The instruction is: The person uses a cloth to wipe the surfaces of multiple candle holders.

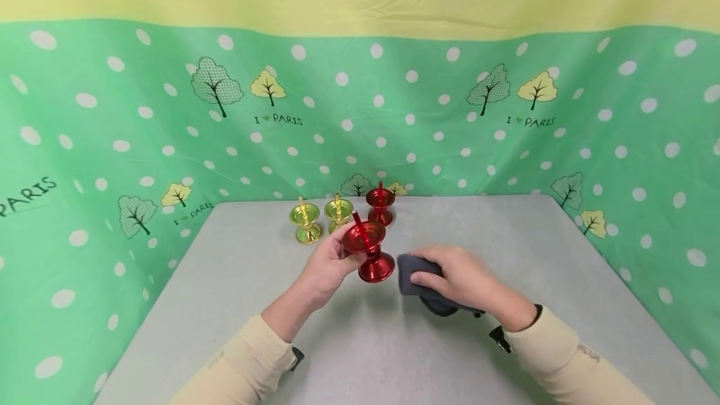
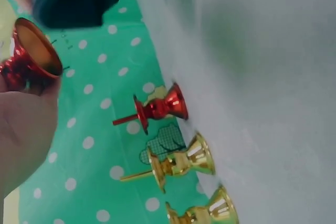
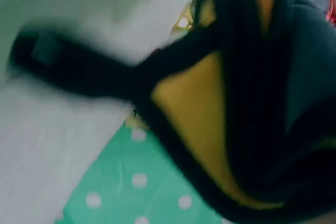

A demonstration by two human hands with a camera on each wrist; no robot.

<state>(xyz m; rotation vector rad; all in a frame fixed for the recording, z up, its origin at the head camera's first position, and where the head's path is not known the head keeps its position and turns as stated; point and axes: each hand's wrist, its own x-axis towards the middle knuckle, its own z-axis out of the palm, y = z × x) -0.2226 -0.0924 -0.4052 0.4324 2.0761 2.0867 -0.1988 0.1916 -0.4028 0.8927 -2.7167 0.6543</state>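
Observation:
My left hand [image 1: 326, 270] grips a shiny red candle holder [image 1: 375, 267] by its middle, lifted above the table and tilted. It has a dish, a thin upright rod and a flared base; the hollow underside of the base [image 2: 39, 48] shows in the left wrist view. To its right, my right hand [image 1: 467, 277] pinches a bunched dark grey cloth [image 1: 413, 272], thumb on the near side. A small gap separates cloth and base. In the right wrist view the blurred cloth shows black edging and a yellow face [image 3: 197, 124].
Behind the left hand stand two gold candle holders [image 1: 306, 233] and another red candle holder [image 1: 380, 217] near the back edge of the grey table [image 1: 478, 224]. A green dotted curtain [image 1: 427, 111] hangs behind and at both sides.

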